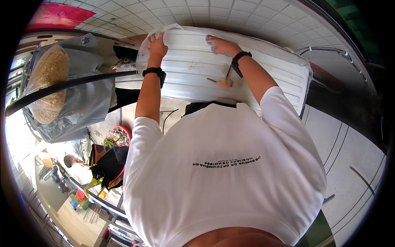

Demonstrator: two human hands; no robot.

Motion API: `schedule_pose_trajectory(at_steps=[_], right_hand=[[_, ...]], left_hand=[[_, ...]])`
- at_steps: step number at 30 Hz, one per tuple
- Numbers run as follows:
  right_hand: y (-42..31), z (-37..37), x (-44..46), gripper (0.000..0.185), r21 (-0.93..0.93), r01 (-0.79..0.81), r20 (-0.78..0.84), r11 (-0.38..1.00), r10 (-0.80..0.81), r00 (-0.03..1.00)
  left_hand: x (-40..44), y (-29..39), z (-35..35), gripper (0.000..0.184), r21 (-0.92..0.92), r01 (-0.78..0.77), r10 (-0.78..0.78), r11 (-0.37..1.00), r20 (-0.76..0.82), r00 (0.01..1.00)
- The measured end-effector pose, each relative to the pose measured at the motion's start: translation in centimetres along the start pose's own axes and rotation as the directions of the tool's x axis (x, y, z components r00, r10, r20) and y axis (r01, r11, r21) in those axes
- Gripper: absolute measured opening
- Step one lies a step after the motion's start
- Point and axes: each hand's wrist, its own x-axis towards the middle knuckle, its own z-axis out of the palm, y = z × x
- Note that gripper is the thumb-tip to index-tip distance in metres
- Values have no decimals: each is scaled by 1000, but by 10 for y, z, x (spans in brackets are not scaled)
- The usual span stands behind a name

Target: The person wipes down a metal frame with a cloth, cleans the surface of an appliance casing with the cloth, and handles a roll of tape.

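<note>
A white ribbed panel (pixel 187 61) lies before me, with a translucent film along its rim. My left hand (pixel 157 48) rests at its far left corner, fingers apart and touching the surface near the edge. Bunched in my right hand (pixel 224 46) is a grey cloth (pixel 211 43), pressed against the panel toward its far side. Nearer to me on the panel sits a small tan, wooden-looking block with thin rods (pixel 224 82); its exact kind is unclear. Both wrists carry black bands.
A clear bag of tan flakes or shavings (pixel 50 84) lies on a grey cover (pixel 84 61) at left, crossed by a black bar (pixel 78 85). Below are a red-rimmed pot (pixel 121 136) and a black bag (pixel 110 164). A person (pixel 76 162) is at lower left. A tiled wall (pixel 247 18) stands behind.
</note>
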Motion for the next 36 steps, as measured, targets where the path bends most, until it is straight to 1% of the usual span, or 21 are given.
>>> schedule_pose_trajectory(at_steps=[3, 4, 5, 6, 7, 8, 9, 11, 13, 14, 15, 17, 20, 23, 26, 29, 30, 33, 36], right_hand=[[-13, 15, 39, 65, -132, 161, -24, 978, -166, 986], [-22, 12, 38, 55, -82, 128, -9, 988, -129, 992], [-14, 19, 42, 50, -85, 198, -91, 976, -206, 974], [9, 32, 50, 44, -96, 266, -173, 959, -279, 945], [11, 30, 44, 39, -112, 329, -252, 938, -347, 903], [17, 27, 30, 36, -80, 178, -291, 981, -194, 937], [7, 14, 5, 33, -43, 20, -324, 999, -33, 946], [35, -3, -14, 27, -113, -167, -273, 979, 131, 953], [94, -9, -27, 30, -146, -227, -359, 963, 162, 919], [105, -23, -44, 30, -100, -212, -393, 972, 157, 906], [112, -35, -61, 30, -54, -194, -425, 980, 153, 892], [138, -46, -77, 29, -151, -323, -447, 934, 226, 865], [141, -51, -84, 30, -133, -333, -452, 934, 242, 858], [143, -38, -70, 28, -278, -433, -449, 857, 283, 848], [136, -33, -61, 29, -291, -430, -359, 854, 319, 877], [103, -31, -52, 34, -46, -458, -223, 888, 438, 871], [91, -28, -47, 38, -48, -440, -182, 897, 426, 886], [50, -9, -24, 41, -107, -420, -185, 901, 397, 899], [50, 23, 17, 45, -75, -381, -155, 921, 367, 917]], left_hand=[[3, -4, -6, 69, 12, 6, -5, 1000, -20, 1000], [4, -7, -6, 69, 29, -3, 3, 1000, -14, 1000], [5, -10, -5, 68, 46, -13, 13, 999, -3, 1000], [9, -14, -4, 67, 66, -37, 38, 997, -10, 999], [14, -19, -2, 66, 85, -61, 62, 995, -15, 998], [17, -25, 1, 66, 104, -87, 89, 991, -13, 996], [20, -30, 4, 65, 137, -106, 111, 985, -29, 993], [27, -35, 8, 63, 193, -146, 162, 970, -66, 985], [32, -48, 18, 58, 175, -245, 269, 954, -129, 955], [34, -54, 21, 56, 169, -293, 319, 941, -160, 934], [36, -58, 21, 54, 164, -309, 334, 937, -163, 928], [34, -66, 20, 49, 157, -334, 359, 929, -169, 918], [27, -73, 11, 46, 173, -348, 377, 921, -176, 910], [26, -94, 13, 43, -6, -315, 312, 949, -131, 941], [49, -145, 44, 41, 125, -390, 371, 912, 152, 916], [22, -122, 37, 38, 93, -179, 160, 980, 179, 971], [13, -109, 30, 37, 74, -135, 121, 988, 172, 978], [1, -97, 55, 37, -31, -32, 32, 999, 6, 999], [-11, -81, 43, 36, 16, -18, 20, 1000, -149, 989]])
